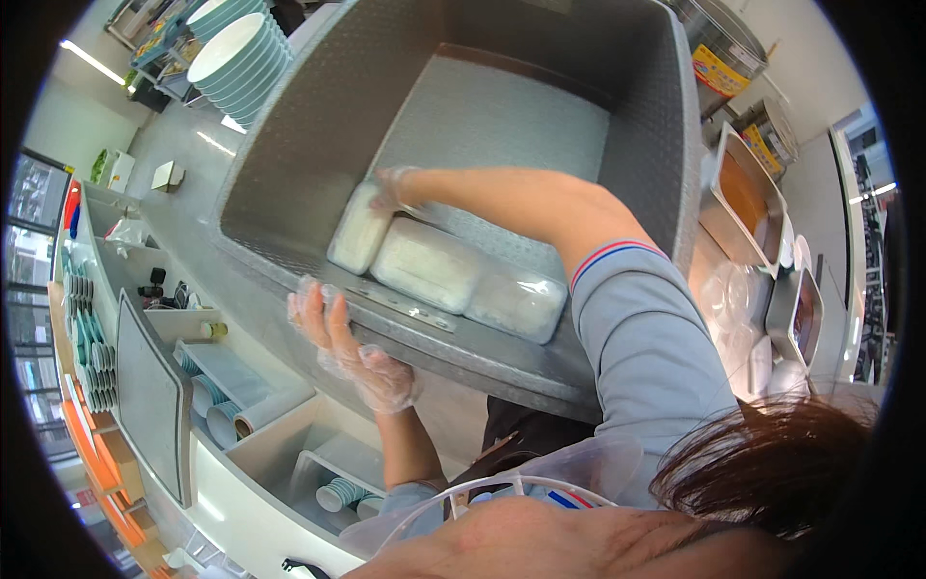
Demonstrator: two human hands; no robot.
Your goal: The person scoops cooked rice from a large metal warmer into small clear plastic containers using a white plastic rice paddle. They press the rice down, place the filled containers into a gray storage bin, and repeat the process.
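Observation:
In front of me stands a deep grey insulated box [499,108], its top uncovered. Three clear-wrapped packs of a white food lie along its near side: a left pack [356,230], a middle pack [428,264] and a right pack [515,300]. My right hand [396,192], in a clear plastic glove and slightly blurred, reaches down inside and grips the far end of the left pack. My left hand [354,347], gloved the same way, is at the box's near rim with fingers apart and nothing in it. Whether it touches the rim is unclear.
Stacked bowls [235,65] rise beyond the box at upper left. A white counter [253,441] with cubbies holding cups runs along the left. To the right are a metal pan of orange-brown liquid [745,192], clear plastic containers [731,304] and large metal pots [723,43].

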